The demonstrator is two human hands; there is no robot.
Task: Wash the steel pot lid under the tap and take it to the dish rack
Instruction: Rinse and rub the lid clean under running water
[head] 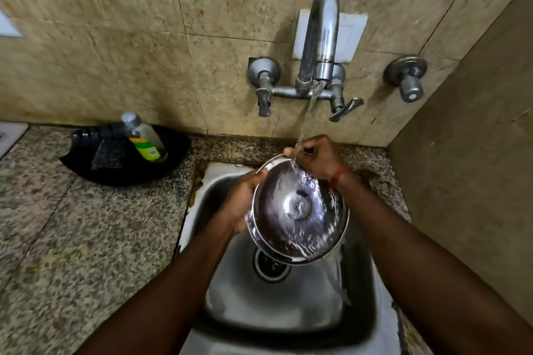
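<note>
The round steel pot lid (297,210) is held tilted over the steel sink (277,305), its underside with a centre rivet facing me. Water streams from the wall tap (318,37) onto the lid's upper edge and sheets across it. My left hand (240,199) grips the lid's left rim. My right hand (315,157) pinches the top rim, right where the stream lands. A red thread circles my right wrist. No dish rack is in view.
A black tray (121,164) on the speckled granite counter (72,239) at left holds a dish soap bottle (145,138) lying on its side. Two tap levers and a separate valve (408,78) jut from the tiled wall. A side wall stands close on the right.
</note>
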